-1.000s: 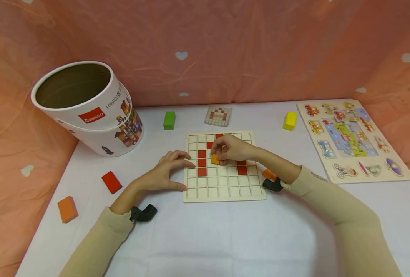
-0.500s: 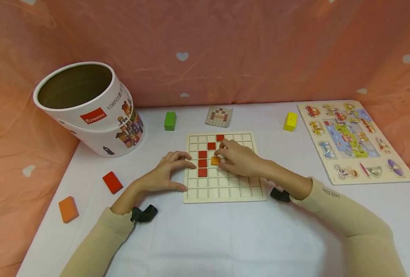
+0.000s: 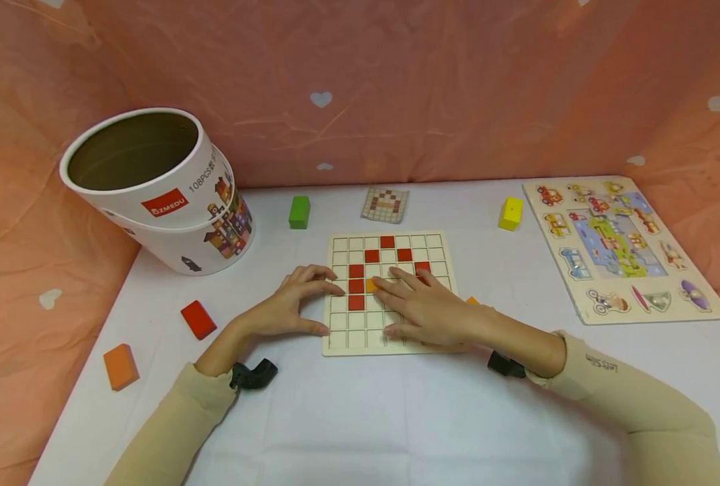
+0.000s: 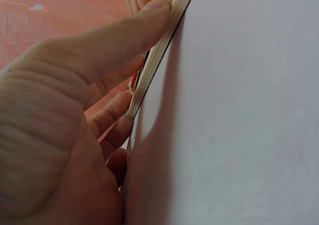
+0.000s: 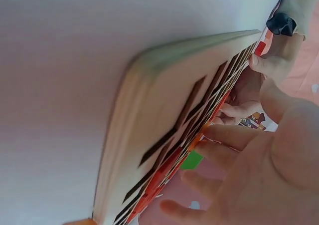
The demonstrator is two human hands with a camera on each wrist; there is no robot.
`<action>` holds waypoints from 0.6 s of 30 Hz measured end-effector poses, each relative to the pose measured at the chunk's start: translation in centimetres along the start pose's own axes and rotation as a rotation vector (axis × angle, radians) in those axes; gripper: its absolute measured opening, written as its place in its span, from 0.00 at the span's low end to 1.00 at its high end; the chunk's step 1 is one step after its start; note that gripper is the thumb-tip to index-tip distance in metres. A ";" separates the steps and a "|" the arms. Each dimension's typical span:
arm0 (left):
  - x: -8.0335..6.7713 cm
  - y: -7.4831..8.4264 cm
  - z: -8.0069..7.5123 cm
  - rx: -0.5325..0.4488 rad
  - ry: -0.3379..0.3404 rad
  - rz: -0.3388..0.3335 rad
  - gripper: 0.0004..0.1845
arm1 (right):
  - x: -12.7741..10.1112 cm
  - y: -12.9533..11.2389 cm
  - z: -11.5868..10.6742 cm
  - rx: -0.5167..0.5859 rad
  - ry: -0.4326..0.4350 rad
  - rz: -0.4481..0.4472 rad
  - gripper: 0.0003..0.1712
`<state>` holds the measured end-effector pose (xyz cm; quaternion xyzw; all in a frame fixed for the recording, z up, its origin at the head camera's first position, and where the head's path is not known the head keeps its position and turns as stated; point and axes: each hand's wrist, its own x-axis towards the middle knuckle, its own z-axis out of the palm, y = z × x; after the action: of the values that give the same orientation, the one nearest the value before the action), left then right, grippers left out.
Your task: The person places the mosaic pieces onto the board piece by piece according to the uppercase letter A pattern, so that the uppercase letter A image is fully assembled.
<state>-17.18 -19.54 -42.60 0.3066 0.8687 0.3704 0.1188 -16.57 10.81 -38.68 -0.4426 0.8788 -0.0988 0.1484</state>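
Observation:
A square wooden grid board (image 3: 356,339) lies on the table with several red tiles (image 3: 356,286) in its cells. An orange tile (image 3: 370,286) sits in the cell just right of the left red column, partly covered by fingertips. My right hand (image 3: 429,312) is spread over the board's right side with its fingers extended, one fingertip on the orange tile; it hides several cells. Fingers and thumb of my left hand (image 3: 283,304) rest against the board's left edge. The left wrist view shows that thumb (image 4: 157,5) touching the board's side (image 4: 162,48).
A small pattern card (image 3: 385,204) lies behind the board between a green block (image 3: 299,212) and a yellow block (image 3: 510,213). Red (image 3: 198,319) and orange (image 3: 121,366) blocks lie left, near a large white bucket (image 3: 153,216). A picture puzzle (image 3: 623,246) lies right.
My right hand has let go of the orange tile, drawn back toward the right and straightened its fingers. The tile has settled slightly left, into its cell. My left hand stays put.

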 end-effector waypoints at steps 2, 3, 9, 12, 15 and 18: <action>0.0 0.0 0.0 0.001 -0.001 -0.002 0.33 | 0.1 0.0 -0.1 0.022 -0.010 -0.006 0.42; 0.0 0.0 0.0 0.001 0.000 -0.002 0.32 | 0.1 0.0 -0.1 0.032 -0.018 -0.007 0.42; -0.1 0.0 0.0 0.009 0.003 0.002 0.33 | -0.9 0.9 -0.3 0.096 0.016 -0.004 0.45; 0.0 0.0 0.1 0.012 -0.002 0.006 0.32 | -2.3 2.2 -0.9 0.178 0.098 0.025 0.45; 0.1 0.0 0.2 0.008 -0.002 -0.002 0.32 | -3.8 3.7 -1.5 0.276 0.165 0.089 0.42; 0.0 0.0 0.2 0.003 -0.001 -0.021 0.32 | -5.4 5.2 -1.6 0.348 0.199 0.147 0.38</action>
<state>-17.10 -19.46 -42.71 0.2978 0.8725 0.3676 0.1225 -18.01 18.28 -37.89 -0.3331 0.8887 -0.2811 0.1421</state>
